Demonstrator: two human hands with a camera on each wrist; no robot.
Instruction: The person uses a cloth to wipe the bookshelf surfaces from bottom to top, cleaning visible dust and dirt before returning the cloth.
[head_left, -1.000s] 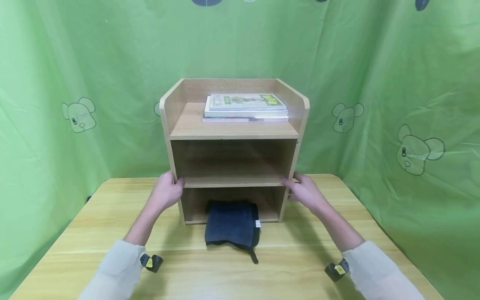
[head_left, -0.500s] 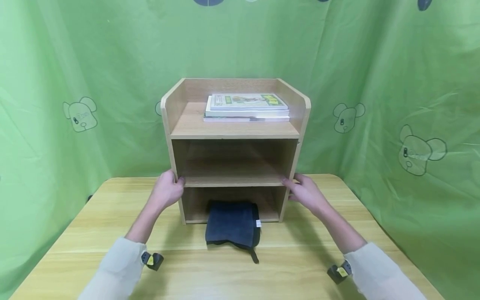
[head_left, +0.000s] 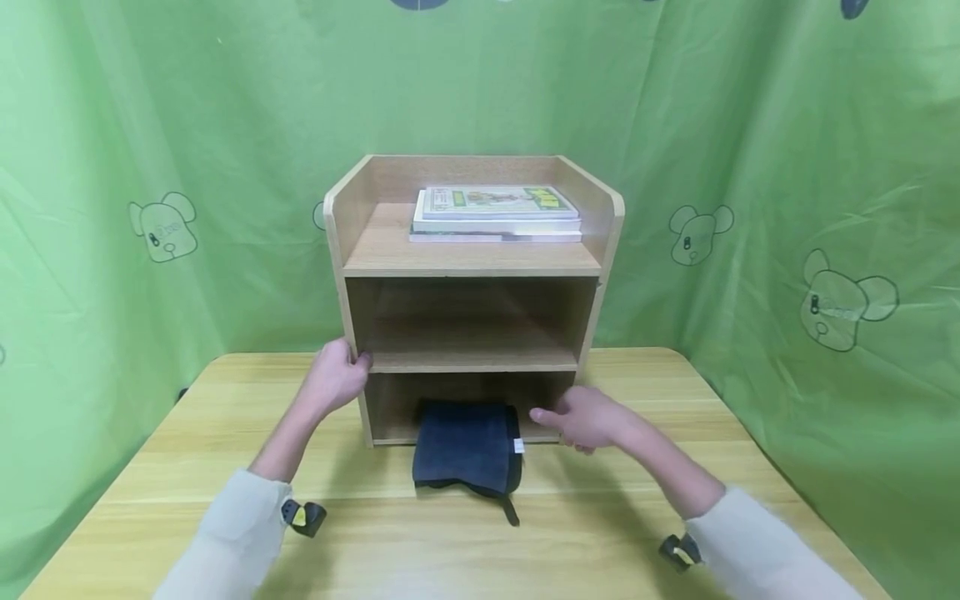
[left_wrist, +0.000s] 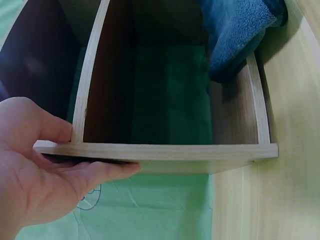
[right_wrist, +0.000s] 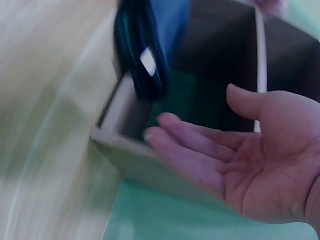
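Note:
A small wooden shelf (head_left: 472,365) stands on the table, with three levels. My left hand (head_left: 337,379) grips its left side panel (left_wrist: 165,151), thumb inside by the middle board and fingers along the outer face. My right hand (head_left: 592,417) is off the right panel, in front of the lower compartment; its fingers (right_wrist: 200,147) are spread and hold nothing. A folded dark blue towel (head_left: 465,450) with black edging and a white tag (right_wrist: 148,61) lies partly in the bottom compartment and hangs out over its front board. My right thumb points toward it, apart from it.
Several thin books (head_left: 495,215) lie stacked on the shelf's top level. The light wood table (head_left: 420,558) reaches in front and to both sides. Green curtain (head_left: 247,125) with mouse drawings hangs behind and at both sides.
My right hand has let go of the shelf's right panel and moved down and inward toward the towel. My left hand keeps its grip, and the shelf and towel stay put.

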